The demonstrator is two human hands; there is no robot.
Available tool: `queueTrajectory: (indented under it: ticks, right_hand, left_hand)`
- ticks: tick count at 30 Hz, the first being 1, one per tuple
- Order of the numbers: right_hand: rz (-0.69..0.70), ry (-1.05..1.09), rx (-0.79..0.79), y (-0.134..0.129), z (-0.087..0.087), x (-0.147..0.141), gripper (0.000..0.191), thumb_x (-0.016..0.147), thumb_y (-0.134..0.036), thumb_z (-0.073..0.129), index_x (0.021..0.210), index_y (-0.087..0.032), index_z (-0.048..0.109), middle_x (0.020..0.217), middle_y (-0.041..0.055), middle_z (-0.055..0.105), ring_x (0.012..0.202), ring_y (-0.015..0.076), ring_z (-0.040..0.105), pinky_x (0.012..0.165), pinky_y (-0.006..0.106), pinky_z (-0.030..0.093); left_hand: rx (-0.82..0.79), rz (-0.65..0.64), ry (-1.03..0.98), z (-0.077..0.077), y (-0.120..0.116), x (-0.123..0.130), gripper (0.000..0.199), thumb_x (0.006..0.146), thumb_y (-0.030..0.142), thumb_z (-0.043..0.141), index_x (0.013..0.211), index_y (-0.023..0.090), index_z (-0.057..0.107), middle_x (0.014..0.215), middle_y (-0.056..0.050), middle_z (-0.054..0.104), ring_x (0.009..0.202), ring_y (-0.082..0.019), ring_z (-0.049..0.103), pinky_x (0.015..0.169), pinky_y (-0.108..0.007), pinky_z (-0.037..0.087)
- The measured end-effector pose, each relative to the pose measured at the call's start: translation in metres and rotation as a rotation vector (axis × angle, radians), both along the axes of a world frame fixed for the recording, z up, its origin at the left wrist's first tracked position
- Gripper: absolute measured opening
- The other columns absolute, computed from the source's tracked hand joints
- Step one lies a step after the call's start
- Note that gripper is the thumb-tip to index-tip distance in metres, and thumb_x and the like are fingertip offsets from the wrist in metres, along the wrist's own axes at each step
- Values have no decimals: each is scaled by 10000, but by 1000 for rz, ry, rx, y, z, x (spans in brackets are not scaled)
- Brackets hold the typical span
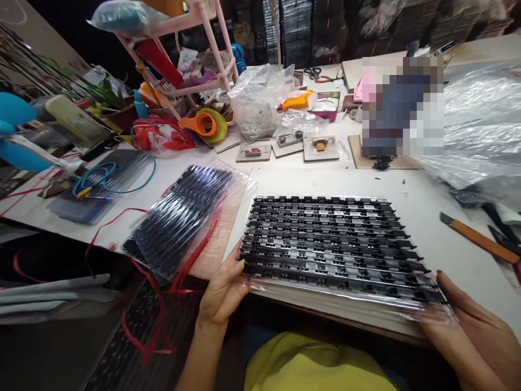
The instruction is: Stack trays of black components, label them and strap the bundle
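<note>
Between my two hands is a clear plastic tray [325, 290] filled with rows of small black parts that show pale pins. My left hand [226, 288] grips its near left corner, thumb on top and fingers underneath. At the near right corner my right hand [468, 320] holds the rim, its fingers partly hidden below. The tray tilts a little toward me at the table's front edge. To its left lies a stack of similar filled trays [183, 212], with red ribbon [199, 255] beside it.
An orange-handled cutter [480, 237] lies at the right, near a large clear plastic sheet [480, 119]. Small fixture blocks [321, 148] and a bag of parts [260, 103] stand behind the tray. A pink rack [220, 43] and orange tape dispenser [205, 125] are at back left.
</note>
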State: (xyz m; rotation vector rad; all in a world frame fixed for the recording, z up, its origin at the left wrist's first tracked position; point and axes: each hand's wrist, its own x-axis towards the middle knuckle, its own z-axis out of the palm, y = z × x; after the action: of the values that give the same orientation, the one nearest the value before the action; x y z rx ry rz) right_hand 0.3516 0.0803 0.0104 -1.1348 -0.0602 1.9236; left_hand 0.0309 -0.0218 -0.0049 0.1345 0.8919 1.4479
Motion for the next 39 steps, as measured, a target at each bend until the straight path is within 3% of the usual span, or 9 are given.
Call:
queueTrajectory:
  ticks: [5, 15, 18, 22, 26, 30, 34, 39]
  right_hand:
    - [-184, 46, -71, -7, 0, -10, 347, 925, -266, 367, 1107, -334, 653, 1193, 2, 646, 1153, 214, 566, 1021, 468, 449]
    - [-166, 212, -77, -4, -1, -12, 326, 937, -263, 393, 1163, -284, 628, 1240, -2, 618, 1186, 204, 532, 1054, 474, 408]
    - [-127, 241, -30, -3, -2, -10, 316, 929, -289, 441, 1202, -290, 600, 1302, -23, 571, 1217, 197, 503, 1070, 442, 397]
    - [-13, 240, 68, 0, -3, 0, 345, 944, -260, 430, 1266, -295, 546, 1368, -31, 508, 1264, 197, 450, 1081, 454, 374]
    - [167, 261, 152, 1, -1, 14, 385, 960, -243, 389, 1334, -266, 479, 1406, 21, 464, 1284, 248, 420, 1065, 544, 345]
    - [192, 250, 250, 0, 1, 18, 418, 958, -180, 365, 1361, -253, 446, 1432, 34, 430, 1301, 228, 396, 1085, 489, 331]
    - [163, 248, 285, -2, -2, 15, 429, 957, -172, 361, 1362, -292, 435, 1460, 8, 391, 1280, 197, 421, 1045, 439, 397]
    - [162, 271, 300, -3, -6, 16, 426, 954, -164, 364, 1353, -288, 444, 1397, 17, 476, 1180, 169, 512, 993, 418, 452]
  left_hand:
    - [-19, 57, 10, 0, 2, 2, 596, 895, 94, 418, 1439, 297, 286, 1314, -37, 569, 1177, -196, 545, 1064, -385, 365]
    - [-84, 106, 28, -1, 5, 3, 554, 897, 100, 405, 1411, 300, 353, 1313, -34, 570, 1078, -170, 613, 966, -325, 478]
    - [-113, 87, -11, -1, 3, -2, 553, 900, 102, 393, 1403, 329, 357, 1315, -35, 566, 1108, -202, 598, 944, -393, 495]
    - [-132, 6, -118, 3, 2, -8, 529, 927, 117, 358, 1386, 381, 365, 1320, -26, 556, 1169, -239, 552, 984, -526, 426]
    - [125, -21, -272, 7, 4, -4, 502, 961, 159, 232, 1395, 386, 342, 1384, -37, 478, 1256, -257, 457, 1018, -578, 334]
    - [315, 25, -385, 4, 4, 9, 474, 980, 300, 152, 1442, 319, 252, 1445, -91, 367, 1320, -271, 343, 1042, -575, 274]
    - [334, 73, -435, -3, 0, 13, 481, 980, 316, 109, 1460, 332, 144, 1456, -87, 331, 1334, -243, 303, 1060, -556, 248]
    - [200, 96, -370, -7, -6, 1, 477, 981, 271, 147, 1449, 355, 186, 1431, -68, 379, 1329, -249, 312, 1064, -593, 211]
